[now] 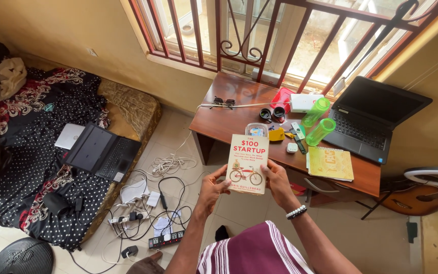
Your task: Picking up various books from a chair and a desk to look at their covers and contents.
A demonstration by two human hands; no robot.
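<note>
- Right now I've got a cream paperback book (248, 163) up in front of me, cover facing me, a bicycle drawing on it.
- My left hand (210, 190) pinches its lower left edge; my right hand (278, 183) clasps the lower right corner, so each grip is closed on the book.
- Behind the book sits a reddish wooden tabletop (229, 119) under a barred window (259, 30).
- On it: an open black laptop (373, 119), two green bottles (318, 122), a yellow notebook (330, 163), sunglasses (224, 102).
- Below, a pale tiled floor (239, 208) carries a tangle of cables and power strips (150, 213).
- To my left, a low bed (41, 147) with a dark patterned spread holds another open laptop (102, 152).
- Far right, a guitar (427, 198) leans by the wall.
</note>
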